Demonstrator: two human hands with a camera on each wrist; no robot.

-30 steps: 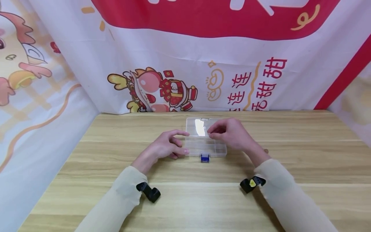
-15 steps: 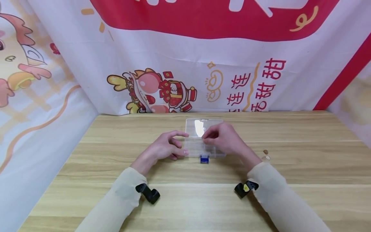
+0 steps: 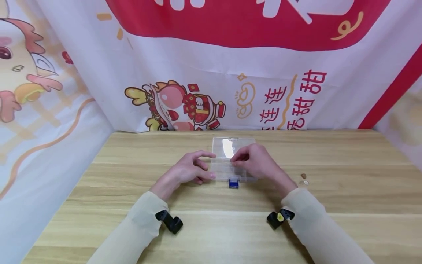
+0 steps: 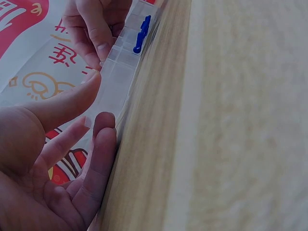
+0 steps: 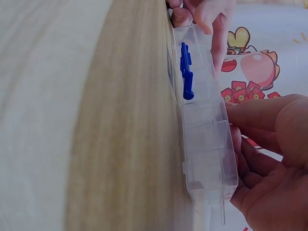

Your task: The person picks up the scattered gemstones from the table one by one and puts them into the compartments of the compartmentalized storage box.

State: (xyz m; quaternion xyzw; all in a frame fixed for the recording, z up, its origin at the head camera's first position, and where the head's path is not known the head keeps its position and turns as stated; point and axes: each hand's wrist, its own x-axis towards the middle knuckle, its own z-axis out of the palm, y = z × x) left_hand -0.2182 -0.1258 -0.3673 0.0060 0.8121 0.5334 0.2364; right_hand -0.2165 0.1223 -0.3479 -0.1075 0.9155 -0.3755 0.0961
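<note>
A clear plastic compartment box (image 3: 221, 169) lies on the table with its clear lid (image 3: 219, 146) laid back behind it. A blue latch (image 3: 234, 183) hangs at its front edge. My left hand (image 3: 192, 167) rests at the box's left end, thumb and index finger apart, fingertips touching the edge. Over the middle compartments, my right hand (image 3: 254, 158) has thumb and fingertips together. In the left wrist view a tiny pale piece (image 4: 102, 63) shows at those fingertips, too small to identify. The right wrist view shows the box's divided compartments (image 5: 204, 144) beside that hand.
A small brown piece (image 3: 303, 176) and a small pale, see-through piece (image 3: 306, 182) lie on the wooden table (image 3: 211, 234) right of the right wrist. A printed cloth (image 3: 184, 58) hangs behind the table.
My right hand has moved left and slightly toward me, from over the lid to the compartments. The pale piece beside its wrist has come into view. My left hand stays in place.
</note>
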